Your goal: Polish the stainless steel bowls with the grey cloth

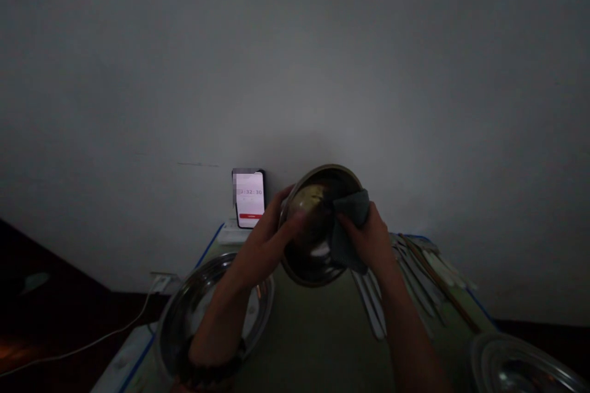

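Head camera view, from where I stand: a shiny, round, silvery metal bowl [311,239] is held up over the green, blue-edged worktop [318,338], tilted so its hollow faces the wearer. The left hand [271,236] grips its left side, thumb over the rim and the other fingers mostly hidden behind. The right hand [369,236] pinches a dark grey-green cloth [353,206] against the bowl's right side, thumb on the inner face, cloth draping over the rim.

Beneath the left forearm sits a wide, shiny metal basin [179,313]. Left of the bowl, a lit smartphone with a timer [251,196] leans near the plain grey wall [295,73]. Past the right forearm, slim pale metal utensils [412,273] lie beside a long brown stick [445,288]; a round, shiny metal vessel [483,347] occupies the near right corner, dimly lit.
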A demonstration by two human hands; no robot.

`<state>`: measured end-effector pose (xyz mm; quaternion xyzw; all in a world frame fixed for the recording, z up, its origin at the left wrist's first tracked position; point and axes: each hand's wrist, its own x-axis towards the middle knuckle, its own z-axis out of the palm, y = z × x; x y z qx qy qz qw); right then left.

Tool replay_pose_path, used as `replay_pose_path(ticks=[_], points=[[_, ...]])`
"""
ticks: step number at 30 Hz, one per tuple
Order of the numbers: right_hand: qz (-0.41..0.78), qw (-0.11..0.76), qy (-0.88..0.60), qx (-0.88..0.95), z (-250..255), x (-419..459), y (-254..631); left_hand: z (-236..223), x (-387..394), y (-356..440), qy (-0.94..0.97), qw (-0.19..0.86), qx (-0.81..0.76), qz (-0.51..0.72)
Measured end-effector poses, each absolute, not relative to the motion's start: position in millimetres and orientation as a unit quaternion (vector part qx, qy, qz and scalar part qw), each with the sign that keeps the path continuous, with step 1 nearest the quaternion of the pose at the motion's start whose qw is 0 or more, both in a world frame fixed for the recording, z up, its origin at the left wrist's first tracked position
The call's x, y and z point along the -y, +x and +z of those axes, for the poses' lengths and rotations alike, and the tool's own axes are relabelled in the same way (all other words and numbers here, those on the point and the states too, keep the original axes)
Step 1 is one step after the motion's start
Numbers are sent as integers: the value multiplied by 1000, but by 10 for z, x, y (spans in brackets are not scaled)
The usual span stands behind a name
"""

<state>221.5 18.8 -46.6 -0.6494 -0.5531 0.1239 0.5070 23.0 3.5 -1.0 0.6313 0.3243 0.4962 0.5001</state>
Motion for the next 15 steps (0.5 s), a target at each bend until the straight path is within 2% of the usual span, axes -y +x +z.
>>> replay_pose_path(ticks=[11, 15], points=[[24, 500, -606, 618, -327, -118, 2317, -23, -38, 155, 648, 583, -350, 343], [0, 505, -595, 626, -303, -92, 2260, -18, -34, 142, 686, 557, -338, 323]])
